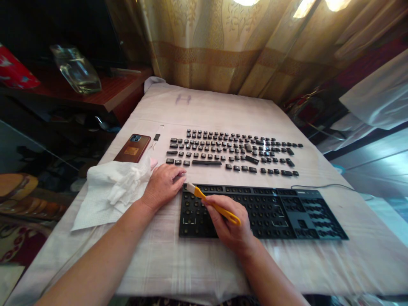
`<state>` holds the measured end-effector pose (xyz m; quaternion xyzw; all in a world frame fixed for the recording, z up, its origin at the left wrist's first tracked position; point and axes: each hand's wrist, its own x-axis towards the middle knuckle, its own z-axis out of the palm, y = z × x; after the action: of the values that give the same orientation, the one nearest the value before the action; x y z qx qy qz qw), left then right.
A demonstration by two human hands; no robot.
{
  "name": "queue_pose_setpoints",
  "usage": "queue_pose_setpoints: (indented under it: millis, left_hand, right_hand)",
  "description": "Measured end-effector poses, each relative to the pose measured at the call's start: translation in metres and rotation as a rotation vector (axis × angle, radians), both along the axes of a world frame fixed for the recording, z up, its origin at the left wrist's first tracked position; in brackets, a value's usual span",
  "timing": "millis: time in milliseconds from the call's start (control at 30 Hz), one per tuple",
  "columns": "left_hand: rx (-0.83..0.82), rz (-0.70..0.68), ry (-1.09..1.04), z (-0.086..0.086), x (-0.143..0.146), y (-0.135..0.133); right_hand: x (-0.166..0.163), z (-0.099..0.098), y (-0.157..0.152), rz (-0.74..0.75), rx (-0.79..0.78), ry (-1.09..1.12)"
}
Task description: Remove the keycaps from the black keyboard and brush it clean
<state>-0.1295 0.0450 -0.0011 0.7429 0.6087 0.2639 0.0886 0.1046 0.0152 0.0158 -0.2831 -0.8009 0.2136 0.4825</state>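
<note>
In the head view, my right hand [232, 221] grips a yellow-handled brush [219, 208] over the left part of a black keyboard [236, 233]. The brush's pale bristles point at the keyboard's top left corner. Bare switch posts show across the keyboard, its keycaps off. My left hand [164, 182] rests on the cloth beside that same corner, fingers stretched towards it and thumb apart, with nothing visible in it. Under and beside the left wrist lies a crumpled white paper towel [95, 187]. Beyond the keyboard, black keycaps [207, 162] are laid out in rows.
A brown phone [134, 146] lies at the left of the cloth-covered table [204, 272], near a small black object [157, 137]. The keyboard cable [331, 185] runs off right. Behind stands a curtain [204, 51]; at left, a wooden shelf [111, 89] bears a glass jar [78, 72].
</note>
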Motion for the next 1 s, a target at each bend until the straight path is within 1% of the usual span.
queue_pose_setpoints:
  millis: [133,300,433,600,700,900,1000]
  left_hand:
    - [-0.003,-0.004,0.009,0.0009,0.0,-0.0001]
    - [0.001,0.0,0.009,0.0002,0.0001,-0.0001]
    - [0.002,0.005,0.001,-0.0001,0.0006,-0.0004]
    - [-0.006,-0.002,-0.007,0.0014,0.0013,-0.0008]
    - [-0.006,-0.001,-0.009,0.0019,0.0013,-0.0008]
    - [-0.006,0.003,-0.017,0.0015,0.0008,-0.0014]
    - [-0.004,0.001,-0.019,0.0021,0.0012,-0.0021]
  right_hand:
    - [-0.0002,0.0023,-0.0012,-0.003,-0.018,-0.005]
    - [-0.0033,0.0055,-0.0005,0.041,0.031,-0.069]
    - [-0.0032,0.0035,0.0011,0.079,0.039,-0.074]
    - [0.0011,0.0013,0.0004,0.02,-0.04,-0.009]
    - [0.0018,0.0038,-0.0003,0.014,-0.055,-0.011]
    - [-0.0018,0.0064,0.0018,0.087,-0.029,-0.085]
    - [-0.0001,0.0034,0.0016,0.095,-0.031,-0.047]
